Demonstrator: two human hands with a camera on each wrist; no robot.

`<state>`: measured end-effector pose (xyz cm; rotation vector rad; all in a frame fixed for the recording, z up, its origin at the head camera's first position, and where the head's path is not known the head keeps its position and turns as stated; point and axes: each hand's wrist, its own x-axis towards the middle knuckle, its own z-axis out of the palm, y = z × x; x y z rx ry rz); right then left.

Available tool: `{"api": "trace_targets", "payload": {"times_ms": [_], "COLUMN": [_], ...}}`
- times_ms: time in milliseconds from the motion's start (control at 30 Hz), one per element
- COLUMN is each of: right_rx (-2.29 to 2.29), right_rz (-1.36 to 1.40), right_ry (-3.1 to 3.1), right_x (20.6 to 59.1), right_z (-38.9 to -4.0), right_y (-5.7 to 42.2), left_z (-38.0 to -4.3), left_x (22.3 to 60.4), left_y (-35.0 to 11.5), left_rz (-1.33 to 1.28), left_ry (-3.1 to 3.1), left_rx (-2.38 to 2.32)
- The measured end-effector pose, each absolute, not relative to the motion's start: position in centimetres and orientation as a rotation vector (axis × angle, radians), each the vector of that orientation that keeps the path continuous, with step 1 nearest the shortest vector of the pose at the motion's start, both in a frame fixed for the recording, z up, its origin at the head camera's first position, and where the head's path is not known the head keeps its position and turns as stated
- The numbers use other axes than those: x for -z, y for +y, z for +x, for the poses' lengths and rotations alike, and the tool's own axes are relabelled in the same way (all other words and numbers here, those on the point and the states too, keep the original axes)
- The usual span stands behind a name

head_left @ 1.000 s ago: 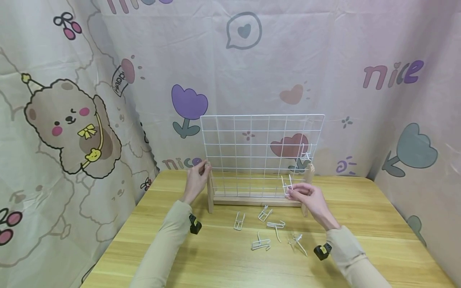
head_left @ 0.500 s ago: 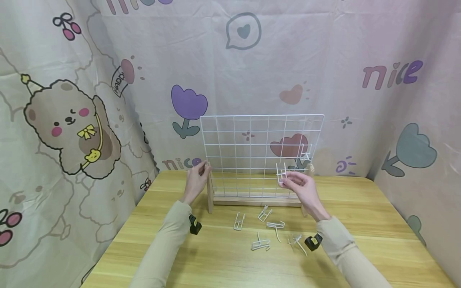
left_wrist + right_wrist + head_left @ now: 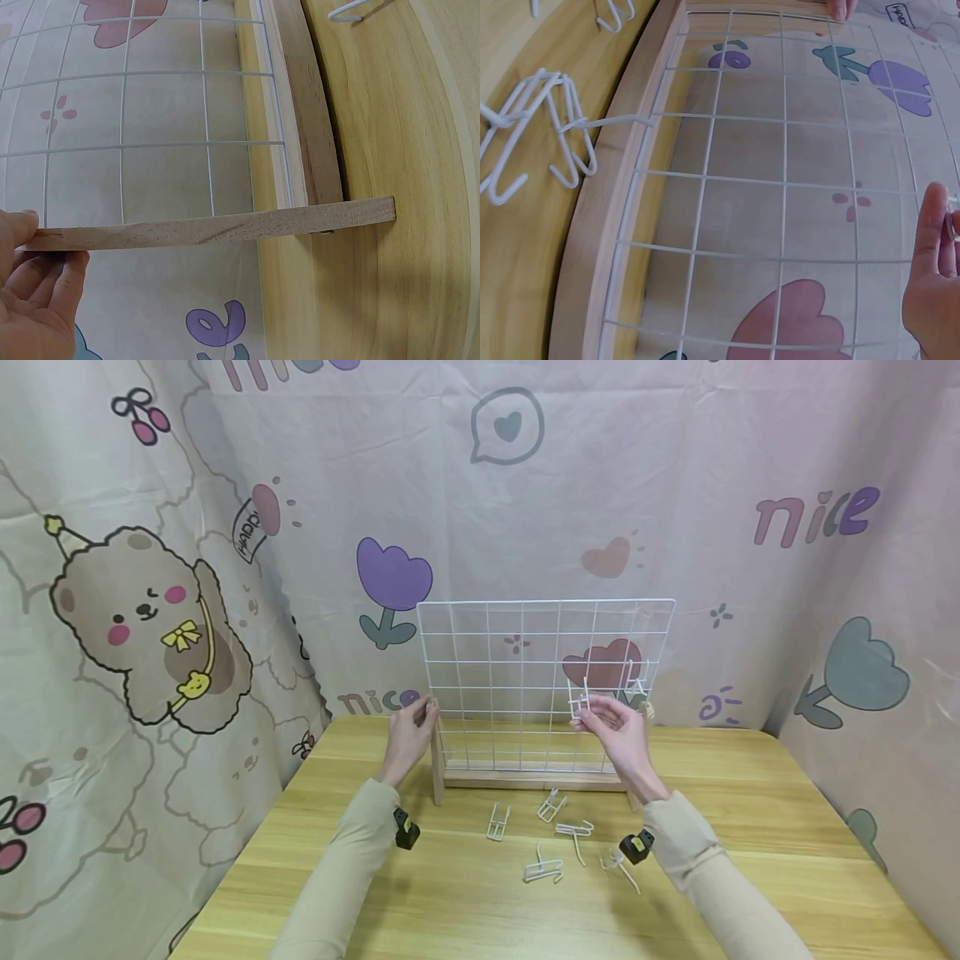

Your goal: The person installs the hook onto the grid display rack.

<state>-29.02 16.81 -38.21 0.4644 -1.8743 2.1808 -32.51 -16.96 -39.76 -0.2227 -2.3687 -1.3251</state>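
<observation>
A white wire grid panel (image 3: 545,601) stands upright in a wooden stand (image 3: 525,780). My left hand (image 3: 408,741) pinches the top of the stand's left post (image 3: 202,228); the left wrist view shows thumb and fingers on either side of the wood. With thumb and fingertips, my right hand (image 3: 622,742) holds a white wire hook (image 3: 577,701), prongs up, in front of the panel's right half. At the right edge of the right wrist view, that hand (image 3: 934,274) mostly hides the hook. Another white hook (image 3: 636,685) hangs on the panel at the far right.
Several white wire hooks lie on the wooden table in front of the stand, among them one at the left (image 3: 498,822), one near the base (image 3: 552,805) and one closer to me (image 3: 543,869). A printed curtain (image 3: 510,510) hangs behind.
My right hand has lifted the hook up and leftward, from low by the base to about the panel's mid-height. The left hand has stayed on the post.
</observation>
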Motion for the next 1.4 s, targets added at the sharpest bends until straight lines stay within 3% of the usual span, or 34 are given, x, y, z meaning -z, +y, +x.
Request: {"api": "trace_targets", "payload": {"times_ms": [1400], "right_rx": [-2.237], "right_rz": [0.426], "right_ry": [-1.610], "right_x": [36.2], "right_z": [-31.1], "right_y": [14.0], "left_z": [-32.6], "left_x": [40.0], "left_y": [-16.9], "left_rz": [-0.241], "left_ry": [-2.347], "left_rx": [1.312]}}
